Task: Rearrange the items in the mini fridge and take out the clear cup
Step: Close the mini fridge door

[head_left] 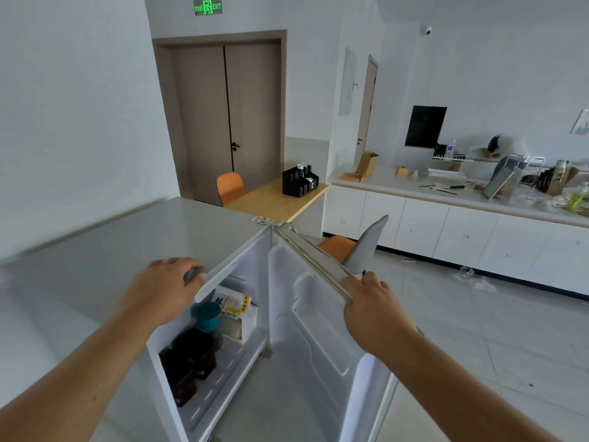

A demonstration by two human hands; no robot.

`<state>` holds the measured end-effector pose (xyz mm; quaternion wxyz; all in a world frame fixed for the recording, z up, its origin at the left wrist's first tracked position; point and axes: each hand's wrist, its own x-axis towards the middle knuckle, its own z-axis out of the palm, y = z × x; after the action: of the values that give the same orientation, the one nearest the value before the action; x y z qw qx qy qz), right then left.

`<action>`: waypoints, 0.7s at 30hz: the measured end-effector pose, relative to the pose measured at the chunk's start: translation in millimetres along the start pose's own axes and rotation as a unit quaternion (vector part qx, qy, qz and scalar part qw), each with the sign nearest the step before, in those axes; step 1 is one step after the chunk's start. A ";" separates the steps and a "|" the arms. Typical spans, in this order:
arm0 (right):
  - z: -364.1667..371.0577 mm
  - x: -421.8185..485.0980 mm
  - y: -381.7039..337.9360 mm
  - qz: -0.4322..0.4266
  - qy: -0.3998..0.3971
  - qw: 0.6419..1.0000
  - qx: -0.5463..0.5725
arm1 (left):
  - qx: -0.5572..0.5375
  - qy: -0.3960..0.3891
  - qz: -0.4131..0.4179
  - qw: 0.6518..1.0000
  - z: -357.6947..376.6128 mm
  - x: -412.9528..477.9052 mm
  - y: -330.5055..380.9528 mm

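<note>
The person's left hand [165,282] rests on the mini fridge [95,247] top edge to steady it, the right hand [371,309] clamps the open door [318,266] so the shelf shows, and no clear cup is visible inside.

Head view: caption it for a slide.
Right hand holds the mini fridge door open; left hand rests on top.
</note>
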<state>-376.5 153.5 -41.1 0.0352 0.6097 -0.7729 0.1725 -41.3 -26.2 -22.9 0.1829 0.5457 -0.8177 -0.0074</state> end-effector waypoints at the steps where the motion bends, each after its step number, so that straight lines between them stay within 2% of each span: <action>1: 0.7 -2.4 -8.1 -0.006 -0.003 1.000 0.007 | -0.002 0.002 0.000 1.000 0.5 0.0 -0.4; 5: 0.3 -5.2 -32.0 -0.024 -0.002 0.999 0.040 | -0.008 0.007 0.008 1.000 2.8 1.2 -3.0; 8: -0.1 -6.1 -48.0 -0.071 -0.018 0.995 0.064 | -0.007 0.012 0.012 1.000 4.4 2.6 -5.1; 12: -3.8 -12.5 -64.7 -0.079 -0.011 0.988 0.131 | -0.009 0.014 0.017 1.000 6.4 3.7 -7.8; 21: 23.4 -13.0 -113.2 -0.174 -0.002 0.972 0.158 | -0.017 0.014 0.019 1.000 6.3 2.5 -8.8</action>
<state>-261.6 136.0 -41.2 -0.0336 0.7329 -0.6178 0.2830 -36.2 -33.2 -29.9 0.2039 0.5271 -0.8249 -0.0105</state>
